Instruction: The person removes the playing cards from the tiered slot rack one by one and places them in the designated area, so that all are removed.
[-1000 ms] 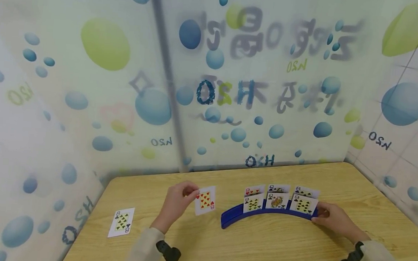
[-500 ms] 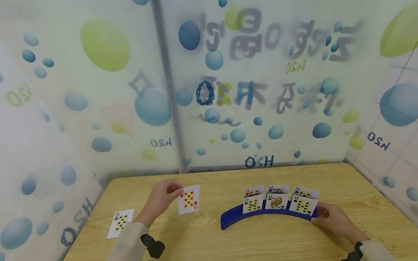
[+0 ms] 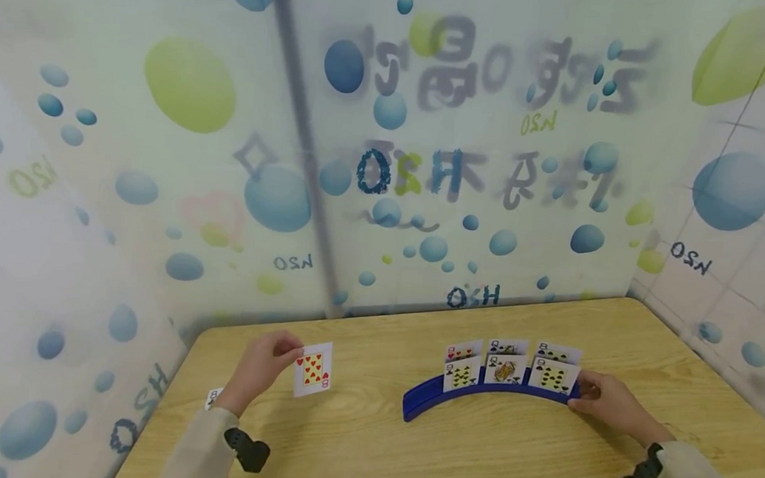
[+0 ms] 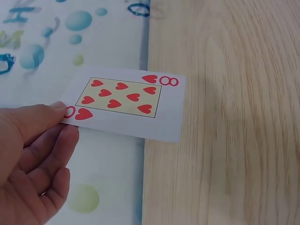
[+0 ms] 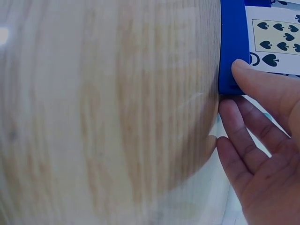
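My left hand (image 3: 260,367) pinches the eight of hearts (image 3: 314,370) by one corner, face toward me, above the left part of the table. In the left wrist view, the thumb lies over the corner of the card (image 4: 126,103) and the fingers curl below. At the right, my right hand (image 3: 610,407) grips the end of a curved blue card holder (image 3: 421,399). Its thumb presses the near side of the blue end (image 5: 234,47), beside a spade card (image 5: 281,40). The holder bears two rows of three upright cards; its left end shows bare blue.
Another playing card (image 3: 213,396) lies on the wooden table (image 3: 407,463) at the left, mostly hidden by my left forearm. A patterned curtain (image 3: 381,254) with bubbles hangs along the table's back and left edges. A tiled wall (image 3: 738,293) stands at the right.
My left hand has moved left with the eight of hearts, away from the holder, and its forearm now covers most of the card on the table. The right hand stays at the holder.
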The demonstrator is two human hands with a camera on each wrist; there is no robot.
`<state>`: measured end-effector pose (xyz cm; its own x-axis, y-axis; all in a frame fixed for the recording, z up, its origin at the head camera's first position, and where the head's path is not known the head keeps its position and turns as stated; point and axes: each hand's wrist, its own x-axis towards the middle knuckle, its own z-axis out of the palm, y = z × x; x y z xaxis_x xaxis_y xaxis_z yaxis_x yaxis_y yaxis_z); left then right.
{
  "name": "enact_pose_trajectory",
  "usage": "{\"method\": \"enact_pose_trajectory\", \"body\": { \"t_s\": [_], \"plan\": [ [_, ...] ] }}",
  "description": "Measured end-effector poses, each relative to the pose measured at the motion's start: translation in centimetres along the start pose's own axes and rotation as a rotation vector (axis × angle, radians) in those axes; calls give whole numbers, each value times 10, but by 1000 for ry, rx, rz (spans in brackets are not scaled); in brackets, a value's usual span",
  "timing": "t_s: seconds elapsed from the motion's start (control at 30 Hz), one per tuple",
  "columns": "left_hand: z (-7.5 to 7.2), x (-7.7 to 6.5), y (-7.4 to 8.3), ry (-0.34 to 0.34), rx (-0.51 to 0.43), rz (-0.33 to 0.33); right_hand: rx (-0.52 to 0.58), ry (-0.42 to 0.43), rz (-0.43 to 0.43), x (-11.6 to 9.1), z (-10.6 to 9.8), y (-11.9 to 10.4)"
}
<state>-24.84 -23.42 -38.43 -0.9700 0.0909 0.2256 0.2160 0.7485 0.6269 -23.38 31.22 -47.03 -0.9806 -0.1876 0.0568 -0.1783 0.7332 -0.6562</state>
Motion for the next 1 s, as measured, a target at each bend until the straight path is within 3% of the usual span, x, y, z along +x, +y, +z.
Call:
{"method": "enact_pose_trajectory", "body": {
  "t_s": [0.67,1.0],
  "plan": [
    [-36,-5,-38,-97,93,5,0,6,-7,-1,1,2],
    [-40,-7,-53,-140,102,-109,-3,4,-10,-1,-1,-1]
  ]
}}
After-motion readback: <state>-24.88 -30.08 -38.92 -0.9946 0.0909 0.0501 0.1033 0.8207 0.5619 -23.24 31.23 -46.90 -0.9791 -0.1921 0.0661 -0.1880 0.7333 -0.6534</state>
